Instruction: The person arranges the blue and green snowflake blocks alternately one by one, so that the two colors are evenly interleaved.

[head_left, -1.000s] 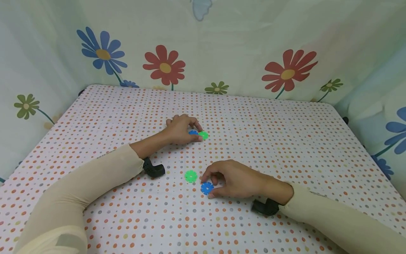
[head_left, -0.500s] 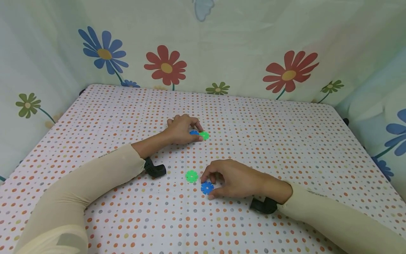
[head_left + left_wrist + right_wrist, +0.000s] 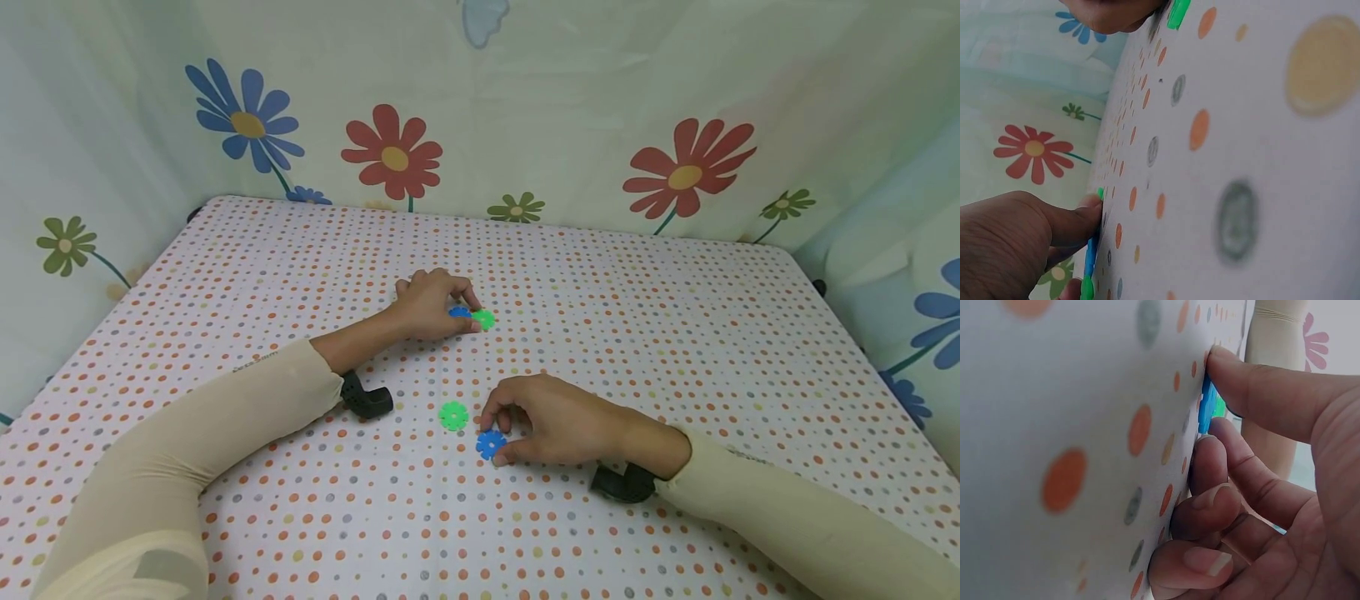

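In the head view, the left hand (image 3: 431, 307) pinches a far green disc (image 3: 486, 320) between thumb and index finger, a far blue disc (image 3: 459, 312) partly hidden against it; the left-wrist view adds what the hand covers there, a second green piece (image 3: 1087, 287) at the blue one's other side. Whether they interlock or merely touch, I cannot tell. Nearer the person, the right hand (image 3: 562, 421) grips a near blue disc (image 3: 491, 445) by its edges on the dotted cloth (image 3: 630, 317), just beside a loose green disc (image 3: 453, 416). The right-wrist view shows that blue disc edge-on between thumb and finger, the other fingers curled below, their tips hardly visible from the head.
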{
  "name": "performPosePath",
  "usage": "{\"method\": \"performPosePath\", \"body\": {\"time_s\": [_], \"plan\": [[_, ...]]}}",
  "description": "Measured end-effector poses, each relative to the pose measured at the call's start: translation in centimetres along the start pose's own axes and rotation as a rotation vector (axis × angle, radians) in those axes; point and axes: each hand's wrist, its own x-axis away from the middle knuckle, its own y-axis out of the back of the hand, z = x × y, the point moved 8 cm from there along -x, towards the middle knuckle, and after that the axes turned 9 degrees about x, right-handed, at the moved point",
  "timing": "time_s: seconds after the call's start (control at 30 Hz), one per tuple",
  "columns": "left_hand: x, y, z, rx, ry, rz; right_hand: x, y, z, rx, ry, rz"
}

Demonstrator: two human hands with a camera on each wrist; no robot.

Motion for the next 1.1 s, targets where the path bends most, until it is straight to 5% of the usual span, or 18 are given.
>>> {"method": "performPosePath", "body": {"time_s": [1.1], "plan": [[0.09,-0.01,-0.1,-0.003,0.006,0.001,0.26,-0.09,0.85,-0.018,0.09,0.04]]}}
